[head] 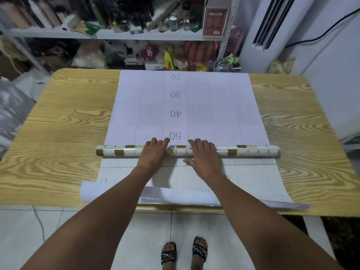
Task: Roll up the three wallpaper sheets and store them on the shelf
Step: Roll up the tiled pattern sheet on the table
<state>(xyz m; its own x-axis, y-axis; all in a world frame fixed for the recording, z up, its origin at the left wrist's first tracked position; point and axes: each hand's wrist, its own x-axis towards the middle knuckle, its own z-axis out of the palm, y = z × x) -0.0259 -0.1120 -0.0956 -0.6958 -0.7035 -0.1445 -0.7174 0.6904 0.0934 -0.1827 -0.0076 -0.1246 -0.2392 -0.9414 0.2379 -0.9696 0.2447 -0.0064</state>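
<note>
— Where, the wallpaper sheet [194, 106]?

— Flat on the wood-grain table [64, 121], centre of the frame, white backing up, printed with upside-down numbers 20, 30, 40, 50 and gridded patches. Reaches from the far table edge down toward the middle of the frame.

— And the rolled part?

— Across the middle, a long tight roll [243, 150], pattern side out (cream tiles with gold-brown squares). Lies crosswise, sticking out past the flat sheet a little at both ends.

— Left hand?

— Left hand [153, 153] palm down on top of the roll, just left of centre, fingers spread a little and draped over the far side, tips touching the flat backing near the 50.

— Right hand?

— Right hand [203, 156] the same, just right of centre: open, flat, fingers over the roll, thumb stretched out on the near side against the paper there. Neither pinching anything, only pressing down.

— Anything nearer?

— More white backing [251, 174] below the roll, faint grid lines and a wavy line on it. At the near table edge, lower centre, a loose glossy curl [175, 197] overhanging slightly; whether a separate sheet, cannot tell.

— The shelf?

— Shelf [116, 35] across the top of the frame, behind the table, crowded with bottles, jars, a red-brown box [215, 19] and soft toys below. White tiled floor [150, 236] at the bottom, two sandalled feet [184, 252] on it.
</note>
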